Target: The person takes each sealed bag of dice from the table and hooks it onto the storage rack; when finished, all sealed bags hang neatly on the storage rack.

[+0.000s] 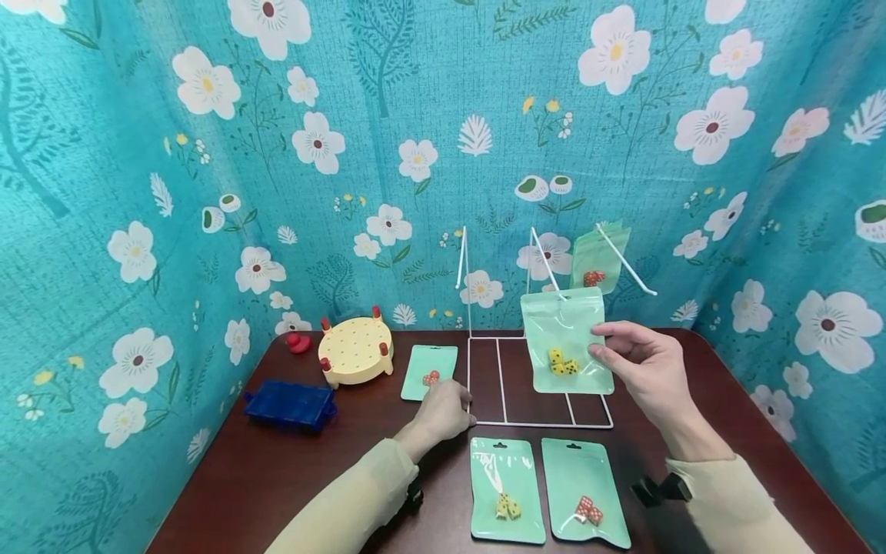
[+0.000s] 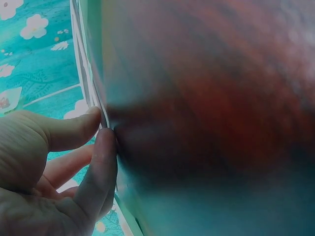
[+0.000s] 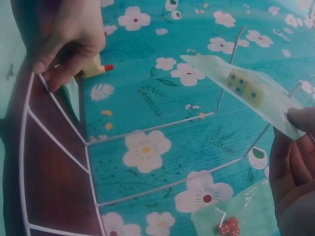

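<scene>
My right hand (image 1: pixel 644 371) pinches the side edge of a green zip pouch (image 1: pixel 567 315) with yellow dice (image 1: pixel 562 363) in it. The pouch's top edge overlaps the tip of the middle prong (image 1: pixel 544 258) of a white wire rack (image 1: pixel 501 377). With thumb and finger, my left hand (image 1: pixel 443 409) pinches the front left corner of the rack's base, as the right wrist view shows the left hand (image 3: pixel 74 44) there too. From the right prong (image 1: pixel 626 261) hangs a pouch of red dice (image 1: pixel 601 265). The left prong (image 1: pixel 461 261) carries nothing.
Nearest me lie a pouch of yellow dice (image 1: pixel 508 469) and a pouch of red dice (image 1: pixel 584 477). Another red-dice pouch (image 1: pixel 428 362) lies left of the rack. Further left are a yellow round stand (image 1: pixel 356 350), a blue tray (image 1: pixel 289 404) and a red duck (image 1: pixel 298 343). Flowered cloth (image 1: pixel 415 115) hangs behind.
</scene>
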The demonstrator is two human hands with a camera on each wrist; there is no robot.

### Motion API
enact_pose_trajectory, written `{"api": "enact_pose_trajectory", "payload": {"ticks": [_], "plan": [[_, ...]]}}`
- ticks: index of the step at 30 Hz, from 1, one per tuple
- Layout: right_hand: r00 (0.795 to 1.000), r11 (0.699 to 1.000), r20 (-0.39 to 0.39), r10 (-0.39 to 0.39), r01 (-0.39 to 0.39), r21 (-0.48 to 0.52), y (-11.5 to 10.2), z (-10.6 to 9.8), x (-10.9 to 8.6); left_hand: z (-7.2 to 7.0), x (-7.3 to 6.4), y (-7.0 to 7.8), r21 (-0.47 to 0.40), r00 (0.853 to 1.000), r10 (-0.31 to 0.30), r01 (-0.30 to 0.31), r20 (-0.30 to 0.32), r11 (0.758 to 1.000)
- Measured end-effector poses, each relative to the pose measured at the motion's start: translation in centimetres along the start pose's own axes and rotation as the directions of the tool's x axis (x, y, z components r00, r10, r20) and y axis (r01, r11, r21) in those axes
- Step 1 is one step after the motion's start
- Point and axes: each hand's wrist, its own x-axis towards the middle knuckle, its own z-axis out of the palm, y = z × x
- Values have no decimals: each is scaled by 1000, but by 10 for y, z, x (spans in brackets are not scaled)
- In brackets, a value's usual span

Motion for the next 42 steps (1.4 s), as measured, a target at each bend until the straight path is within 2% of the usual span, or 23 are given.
{"api": "enact_pose_trajectory", "payload": {"ticks": [12, 20, 32, 42], "plan": [[996, 1000, -84, 21, -21, 1, 12, 8, 6, -1, -1, 2, -7, 1000, -15, 15, 1, 1000], [986, 995, -165, 22, -38, -94, 21, 16, 13, 0, -1, 0, 1, 1000, -9, 9, -3, 1000], [972, 974, -229, 59, -106, -199, 37, 22, 29, 1, 0, 1, 2, 1000, -12, 12, 3, 1000], [962, 975, -268, 57, -111, -192, 47, 25, 43, 0, 0, 2, -3, 1000, -17, 17, -2, 1000]]}}
